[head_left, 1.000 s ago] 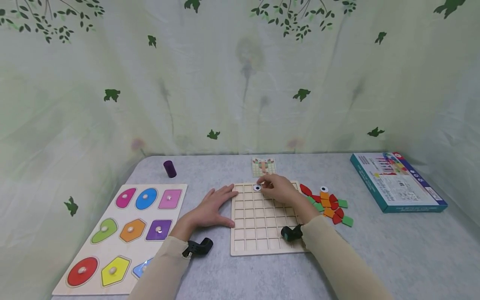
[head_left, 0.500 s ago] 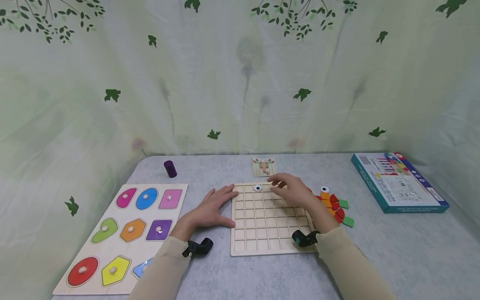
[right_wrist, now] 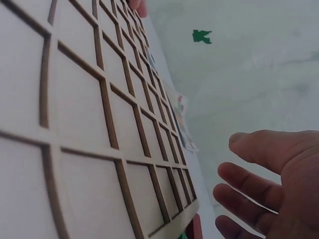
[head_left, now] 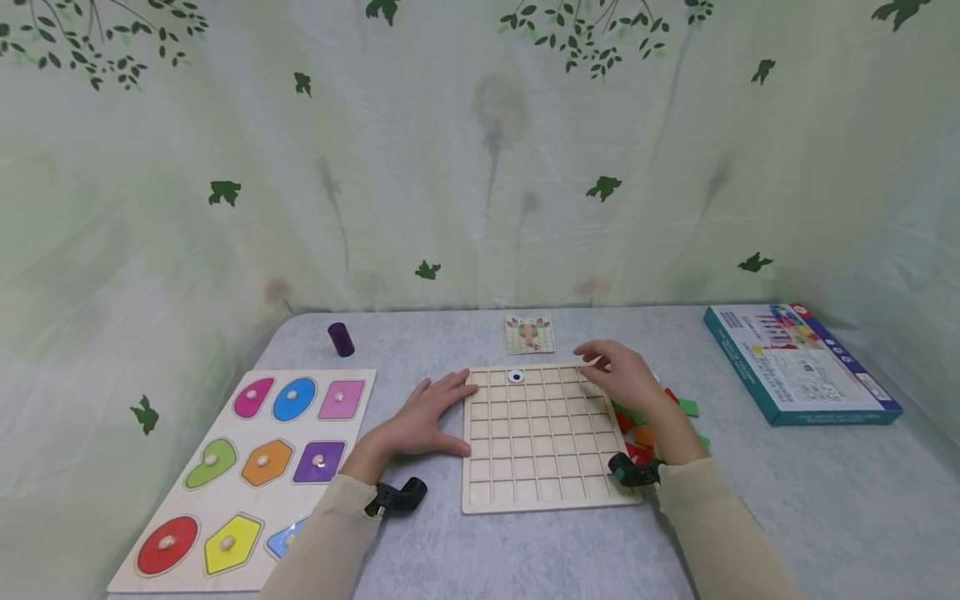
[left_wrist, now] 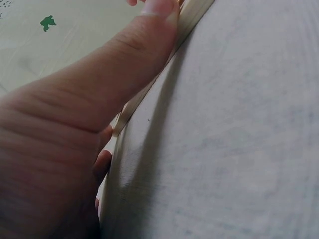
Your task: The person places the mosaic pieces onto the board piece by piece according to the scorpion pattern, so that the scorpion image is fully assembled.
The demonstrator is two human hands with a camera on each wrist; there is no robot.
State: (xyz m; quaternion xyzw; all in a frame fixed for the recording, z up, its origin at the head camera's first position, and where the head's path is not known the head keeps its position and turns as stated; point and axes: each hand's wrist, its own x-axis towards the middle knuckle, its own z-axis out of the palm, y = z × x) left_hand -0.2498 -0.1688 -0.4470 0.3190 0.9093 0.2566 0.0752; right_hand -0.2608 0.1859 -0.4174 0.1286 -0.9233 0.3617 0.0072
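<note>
On the table [head_left: 562, 558], the board [head_left: 542, 429] carries an eye [head_left: 516, 377]; the left hand [head_left: 423, 421] rests spread at the board's edge. The right hand [head_left: 621, 377], grip loosely parted and empty, could scatter nearby pieces [head_left: 643, 436] if lowered.

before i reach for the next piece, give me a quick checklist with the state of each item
1. Left grip on the board: ok, it touches the left edge.
2. Right grip free: ok, it holds nothing, near the board's far right corner.
3. Eye piece on the board: ok, it lies in the far row.
4. Eye piece fully seated: cannot tell, too small to see.
5. Coloured pieces all in sight: not ok, the right forearm covers some.
6. Picture card in view: ok, it lies uncovered beyond the board.
</note>
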